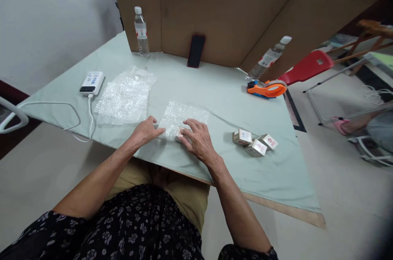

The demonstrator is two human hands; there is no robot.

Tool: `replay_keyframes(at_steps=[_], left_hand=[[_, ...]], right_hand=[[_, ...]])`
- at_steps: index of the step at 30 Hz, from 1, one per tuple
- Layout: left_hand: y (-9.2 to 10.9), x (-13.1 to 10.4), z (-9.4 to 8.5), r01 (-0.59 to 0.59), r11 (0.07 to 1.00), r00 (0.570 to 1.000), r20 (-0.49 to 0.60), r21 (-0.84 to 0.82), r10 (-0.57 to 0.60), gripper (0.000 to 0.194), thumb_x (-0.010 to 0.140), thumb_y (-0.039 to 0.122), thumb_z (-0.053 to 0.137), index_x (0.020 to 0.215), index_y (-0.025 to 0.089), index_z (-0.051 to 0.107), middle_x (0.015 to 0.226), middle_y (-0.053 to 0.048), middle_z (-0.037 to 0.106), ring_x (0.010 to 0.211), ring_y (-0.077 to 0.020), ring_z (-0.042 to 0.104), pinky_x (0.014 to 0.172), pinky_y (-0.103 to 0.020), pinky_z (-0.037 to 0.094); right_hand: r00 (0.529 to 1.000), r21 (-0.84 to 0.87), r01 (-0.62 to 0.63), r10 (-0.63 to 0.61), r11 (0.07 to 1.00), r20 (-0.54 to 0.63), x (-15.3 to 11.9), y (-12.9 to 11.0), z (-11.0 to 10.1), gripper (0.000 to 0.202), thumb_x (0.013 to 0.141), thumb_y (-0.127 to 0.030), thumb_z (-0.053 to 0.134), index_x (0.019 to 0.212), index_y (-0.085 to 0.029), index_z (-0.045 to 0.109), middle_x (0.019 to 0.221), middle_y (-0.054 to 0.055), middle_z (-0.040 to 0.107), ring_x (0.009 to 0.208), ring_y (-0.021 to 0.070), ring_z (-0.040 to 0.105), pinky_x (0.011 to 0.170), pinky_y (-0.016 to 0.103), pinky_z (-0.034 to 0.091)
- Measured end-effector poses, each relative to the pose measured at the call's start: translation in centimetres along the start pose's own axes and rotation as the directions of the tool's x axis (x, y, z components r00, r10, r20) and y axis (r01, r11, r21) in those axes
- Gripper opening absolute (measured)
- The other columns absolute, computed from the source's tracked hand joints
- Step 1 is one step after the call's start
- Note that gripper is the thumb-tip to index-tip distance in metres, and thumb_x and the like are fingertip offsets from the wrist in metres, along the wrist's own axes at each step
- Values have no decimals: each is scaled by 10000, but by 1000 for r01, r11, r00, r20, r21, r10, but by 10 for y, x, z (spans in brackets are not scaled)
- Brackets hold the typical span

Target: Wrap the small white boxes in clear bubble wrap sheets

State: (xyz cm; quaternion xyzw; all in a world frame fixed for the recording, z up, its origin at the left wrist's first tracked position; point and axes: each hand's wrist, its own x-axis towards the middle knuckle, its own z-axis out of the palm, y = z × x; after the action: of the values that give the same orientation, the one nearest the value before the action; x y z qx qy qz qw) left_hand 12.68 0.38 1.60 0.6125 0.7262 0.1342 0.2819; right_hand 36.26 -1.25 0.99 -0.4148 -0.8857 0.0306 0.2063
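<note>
A sheet of bubble wrap [184, 111] lies flat before me near the table's front edge. My right hand [198, 139] is over it, thumb and fingers curled round a small box [180, 132] that is mostly hidden beneath them. My left hand [146, 131] is at the sheet's left edge, thumb and forefinger apart, with nothing held. To the right, three small boxes [256, 148] sit close together on the table. A stack of bubble wrap [125, 96] lies to the left, beyond my left hand.
An orange tape dispenser [270, 89] stands at the right edge beside a tilted water bottle [268, 59]. Another bottle [141, 32] and a phone [195, 51] stand before a cardboard screen [208, 10]. A white power bank [92, 82] with a cable [90, 114] is at left.
</note>
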Motion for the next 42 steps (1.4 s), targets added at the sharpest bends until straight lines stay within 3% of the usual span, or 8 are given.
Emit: replay_keyframes(at_steps=[9, 14, 18, 25, 32, 36, 39, 42], left_hand=[[9, 8, 4, -19, 956, 993, 102, -292, 50, 255, 674, 339, 649, 538, 193, 491, 505, 53, 441, 519, -99, 412, 506, -237, 318], [21, -1, 12, 163, 744, 981, 187, -648, -53, 200, 649, 234, 657, 590, 190, 471, 548, 48, 460, 508, -88, 455, 455, -215, 392], [29, 0, 17, 239, 627, 966, 247, -742, -76, 157, 651, 194, 665, 662, 182, 509, 543, 52, 486, 463, -80, 465, 391, -195, 378], [53, 0, 27, 76, 655, 988, 147, -752, 54, 77, 676, 129, 595, 657, 166, 531, 513, 58, 510, 410, -67, 459, 388, -187, 376], [59, -4, 14, 88, 710, 897, 365, -699, 248, 142, 712, 131, 574, 840, 122, 635, 607, 22, 585, 515, -91, 522, 525, -238, 477], [55, -8, 19, -257, 859, 890, 239, -443, 390, 180, 780, 169, 547, 880, 136, 692, 663, 11, 592, 616, -120, 553, 627, -262, 480], [52, -14, 28, -527, 843, 839, 89, -110, 536, 183, 842, 196, 552, 886, 147, 722, 810, -48, 622, 782, -178, 586, 750, -319, 493], [51, -19, 34, -647, 755, 759, -2, 103, 651, 190, 890, 194, 543, 913, 155, 727, 1006, -110, 616, 956, -232, 569, 861, -372, 492]], right_hand=[[1000, -33, 18, -18, 999, -4, 1, -1, -1, 156, 943, -342, 593, 976, -220, 686, 1302, 113, 616, 1290, 295, 466, 998, 461, 382], [1000, -80, 24, -22, 996, 20, 5, -3, -7, 171, 935, -369, 610, 952, -224, 699, 1190, 97, 640, 1170, 269, 503, 972, 426, 368], [998, -143, 38, -31, 989, 53, 8, -5, -12, 171, 941, -376, 601, 940, -243, 708, 1008, 59, 674, 1050, 251, 511, 993, 424, 328], [996, -180, 48, -33, 982, 87, 9, -9, -16, 146, 928, -334, 608, 896, -236, 711, 927, 50, 688, 1043, 252, 514, 1104, 471, 237], [995, -72, -1, 8, 997, 99, -1, -12, -17, 187, 862, -200, 610, 1022, -206, 707, 1041, 82, 703, 1209, 291, 527, 1131, 516, 266], [994, 69, -86, 90, 994, -65, -17, -10, -30, 200, 883, -201, 578, 1038, -229, 703, 1088, 70, 716, 1257, 285, 536, 1109, 524, 317], [864, 234, -346, 406, 908, -297, -44, -5, -35, 203, 927, -313, 544, 1024, -224, 698, 1128, 86, 697, 1113, 257, 616, 985, 471, 447], [661, 392, -617, 719, 683, -214, -71, -4, -27, 436, 871, -498, 580, 1165, -183, 647, 1186, 134, 654, 904, 236, 658, 796, 413, 526]])
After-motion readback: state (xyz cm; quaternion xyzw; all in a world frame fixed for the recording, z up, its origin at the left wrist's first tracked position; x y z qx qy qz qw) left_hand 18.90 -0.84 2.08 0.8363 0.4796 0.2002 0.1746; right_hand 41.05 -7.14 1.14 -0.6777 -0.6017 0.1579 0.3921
